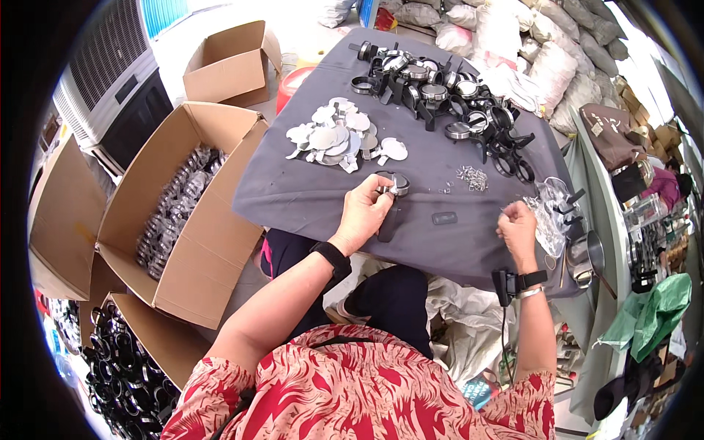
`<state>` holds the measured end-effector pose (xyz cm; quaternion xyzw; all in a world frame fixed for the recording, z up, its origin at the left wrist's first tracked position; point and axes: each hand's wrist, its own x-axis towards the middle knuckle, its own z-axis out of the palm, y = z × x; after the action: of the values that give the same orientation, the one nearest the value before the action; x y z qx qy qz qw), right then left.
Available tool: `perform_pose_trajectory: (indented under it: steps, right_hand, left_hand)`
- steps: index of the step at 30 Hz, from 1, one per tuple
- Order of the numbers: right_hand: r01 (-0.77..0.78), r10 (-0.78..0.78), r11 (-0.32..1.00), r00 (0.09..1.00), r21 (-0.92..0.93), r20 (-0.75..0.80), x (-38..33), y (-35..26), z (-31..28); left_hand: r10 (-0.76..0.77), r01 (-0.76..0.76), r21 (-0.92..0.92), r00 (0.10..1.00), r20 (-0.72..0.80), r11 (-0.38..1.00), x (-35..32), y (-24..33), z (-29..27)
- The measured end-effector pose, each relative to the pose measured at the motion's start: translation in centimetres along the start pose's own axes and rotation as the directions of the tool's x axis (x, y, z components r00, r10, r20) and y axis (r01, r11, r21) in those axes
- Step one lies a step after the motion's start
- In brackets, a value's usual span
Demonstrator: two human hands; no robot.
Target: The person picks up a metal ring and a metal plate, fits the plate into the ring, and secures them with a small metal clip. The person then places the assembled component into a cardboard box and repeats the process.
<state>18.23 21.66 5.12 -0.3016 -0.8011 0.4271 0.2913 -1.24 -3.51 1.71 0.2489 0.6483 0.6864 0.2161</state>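
L hand [363, 209] holds round black/silver part [400, 184]. R hand [518, 224] curled, right of part, nr clear plastic bag [548, 224]; can't tell grip.

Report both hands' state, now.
Left hand: closed, holding a round black-handled part.
Right hand: fingers curled closed; whether it holds anything cannot be told.

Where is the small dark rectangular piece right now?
Head view: the dark piece lies on the grey tabletop, between left hand and right hand.
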Motion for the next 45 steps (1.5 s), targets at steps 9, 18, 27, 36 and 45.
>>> perform_pose_trajectory:
  steps: [9, 18, 27, 36, 45]
  right_hand:
    - [-0.187, -0.037, 0.78, 0.939, 0.598, 0.342, -2.4, -6.7, 13.3]
    - [-0.208, 0.033, 0.745, 0.96, 0.634, 0.276, -3.2, -6.2, 16.8]
    - [-0.268, 0.104, 0.824, 0.937, 0.499, 0.332, -2.8, -8.1, 16.4]
    - [0.484, -0.494, 0.867, 0.798, 0.121, 0.346, 0.4, -6.4, 13.9]
    - [0.336, -0.321, 0.94, 0.807, 0.062, 0.496, 1.2, -7.8, 12.5]
  left_hand:
    - [-0.012, 0.013, -0.067, 1.0, 0.008, 0.998, 0.3, -0.8, -0.1]
    - [-0.021, 0.022, -0.088, 1.0, 0.011, 0.996, 0.3, -0.8, -0.3]
    - [-0.012, 0.012, -0.1, 1.0, 0.002, 0.995, 0.5, -0.8, -0.2]
    - [0.023, 0.008, -0.151, 0.98, 0.199, 0.988, 0.4, -0.2, -1.3]
    - [-0.105, 0.129, -0.108, 0.973, 0.206, 0.986, 0.7, -0.2, -1.5]
